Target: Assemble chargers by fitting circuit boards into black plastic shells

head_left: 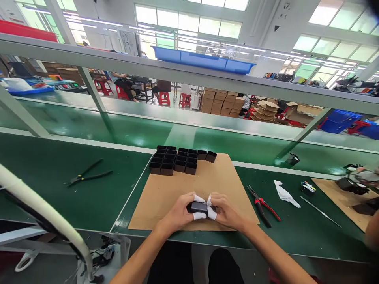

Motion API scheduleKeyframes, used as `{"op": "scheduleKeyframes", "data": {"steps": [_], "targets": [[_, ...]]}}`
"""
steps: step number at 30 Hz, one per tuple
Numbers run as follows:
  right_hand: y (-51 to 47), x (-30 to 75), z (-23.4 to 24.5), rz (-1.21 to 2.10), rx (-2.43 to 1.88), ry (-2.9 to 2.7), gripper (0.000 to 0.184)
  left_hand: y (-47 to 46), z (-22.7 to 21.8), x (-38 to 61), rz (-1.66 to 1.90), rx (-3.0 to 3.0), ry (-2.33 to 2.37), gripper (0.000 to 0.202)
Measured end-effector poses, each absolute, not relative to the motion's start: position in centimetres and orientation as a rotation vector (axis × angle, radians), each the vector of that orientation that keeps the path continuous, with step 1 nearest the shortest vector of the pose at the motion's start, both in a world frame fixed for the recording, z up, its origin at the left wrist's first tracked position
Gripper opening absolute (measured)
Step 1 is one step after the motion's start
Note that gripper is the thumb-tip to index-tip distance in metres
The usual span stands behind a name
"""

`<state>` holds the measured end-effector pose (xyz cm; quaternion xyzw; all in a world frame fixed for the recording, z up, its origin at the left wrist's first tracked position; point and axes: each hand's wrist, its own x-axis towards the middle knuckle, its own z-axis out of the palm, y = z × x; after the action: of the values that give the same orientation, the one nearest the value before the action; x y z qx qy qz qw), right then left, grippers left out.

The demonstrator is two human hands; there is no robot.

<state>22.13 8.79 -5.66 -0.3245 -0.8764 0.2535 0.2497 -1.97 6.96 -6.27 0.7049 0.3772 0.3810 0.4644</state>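
A small black plastic box (199,208) is held just above the near part of a brown cardboard sheet (166,197). My left hand (182,209) is closed on its left side, and my right hand (221,209) grips the right end. White finger covers show on the thumbs and forefingers of both hands. The fingers hide both ends of the box, so its opening cannot be made out. Beyond my hands, several black open-topped boxes (173,161) stand in rows at the sheet's far left.
Right of the sheet lie red-and-black long-nose pliers (262,204), a white cloth (286,194), a small component block (308,188) and a thin metal rod (321,212). Black-handled pliers (89,173) lie at left. A pale hose (44,213) curves past the near left. A shelf beam (189,75) crosses above.
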Motion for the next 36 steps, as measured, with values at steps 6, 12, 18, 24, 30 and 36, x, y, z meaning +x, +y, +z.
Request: {"op": "scheduleKeyframes", "data": {"steps": [6, 12, 18, 24, 30, 36], "targets": [[9.0, 22.1, -5.5, 0.697, -0.884, -2.386, 0.036, 7.0, -6.6, -1.9, 0.95, 1.731, 0.915, 0.027], [8.7, 22.0, -5.7, 0.67, -0.891, -2.401, 0.034, 7.1, -6.9, -1.9, 0.943, 1.742, 0.914, 0.027], [8.5, 24.4, -5.3, 0.509, -1.053, -2.335, 0.018, 6.9, -7.0, -1.9, 0.991, 1.757, 0.971, 0.027], [7.0, 34.4, -7.5, -0.049, -1.691, -1.754, 0.044, 7.4, -8.2, -1.8, 1.188, 1.763, 1.092, 0.023], [3.9, 38.6, -10.6, -0.251, -2.058, -1.627, 0.047, 7.6, -8.8, -1.2, 1.212, 2.056, 1.183, 0.02], [4.8, 38.3, -10.1, -0.136, -2.135, -1.726, 0.022, 7.5, -9.6, -0.7, 1.164, 2.382, 1.365, 0.031]]}}
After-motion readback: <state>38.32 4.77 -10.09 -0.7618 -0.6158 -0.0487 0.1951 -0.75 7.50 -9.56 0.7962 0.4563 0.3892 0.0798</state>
